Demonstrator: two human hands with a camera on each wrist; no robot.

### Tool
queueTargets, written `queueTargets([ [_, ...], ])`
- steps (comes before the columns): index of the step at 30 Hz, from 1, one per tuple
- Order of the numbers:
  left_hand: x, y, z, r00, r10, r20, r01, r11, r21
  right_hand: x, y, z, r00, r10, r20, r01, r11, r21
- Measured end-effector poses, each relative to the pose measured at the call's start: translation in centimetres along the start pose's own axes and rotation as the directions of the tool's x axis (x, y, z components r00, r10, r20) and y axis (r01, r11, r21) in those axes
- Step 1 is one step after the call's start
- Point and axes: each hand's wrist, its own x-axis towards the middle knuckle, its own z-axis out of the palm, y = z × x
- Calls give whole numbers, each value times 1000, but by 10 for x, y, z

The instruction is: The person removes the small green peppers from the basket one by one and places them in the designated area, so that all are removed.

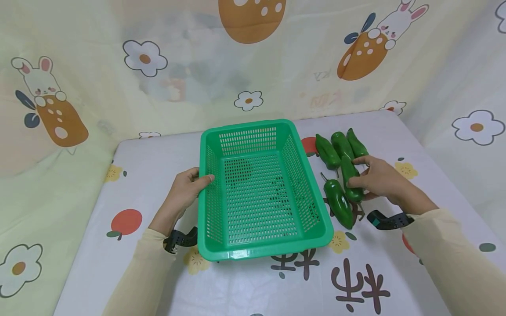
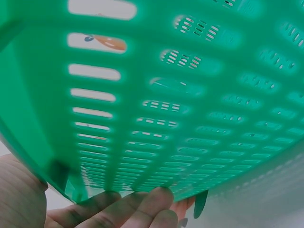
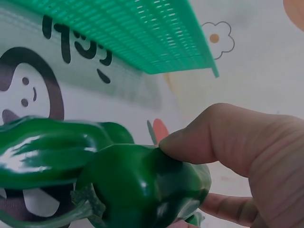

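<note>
My left hand (image 1: 182, 192) grips the left rim of a green plastic basket (image 1: 265, 253), thumb over the edge and fingers beneath. The basket has slotted walls, nothing lies inside it, and it seems raised off the table. In the left wrist view, fingers (image 2: 152, 204) press against the basket's slotted surface (image 2: 128, 95). To the right of the basket, my right hand (image 1: 381, 177) pinches a long green pepper (image 1: 348, 169) between thumb and fingers. Its stem points toward me. Another green pepper (image 1: 339, 204) lies just left of it, also seen as a glossy pepper (image 3: 47, 152) in the right wrist view.
More green peppers lie behind the held one: one pepper (image 1: 327, 151) to the left, another pepper (image 1: 357, 142) to the right. A printed cloth covers the table (image 1: 134, 175). Behind it hangs a patterned curtain (image 1: 189, 87). Both wrists wear black straps (image 1: 389, 220).
</note>
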Motion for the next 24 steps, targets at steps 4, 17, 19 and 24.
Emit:
queueTargets([
  [4,-1,0,0,1000,3,-7,-3,1000,2,1,4,0,1000,19,16,-18,1000,-11],
  [17,-1,0,-1,1000,0,-11,0,1000,22,9,23,3,997,47,63,-46,999,-20],
  [19,-1,0,-1,1000,-1,-14,1,1000,27,10,25,3,996,50,68,-48,999,-23],
  [24,-1,1,0,1000,-2,-14,2,999,37,11,29,4,996,62,65,-60,998,-34],
])
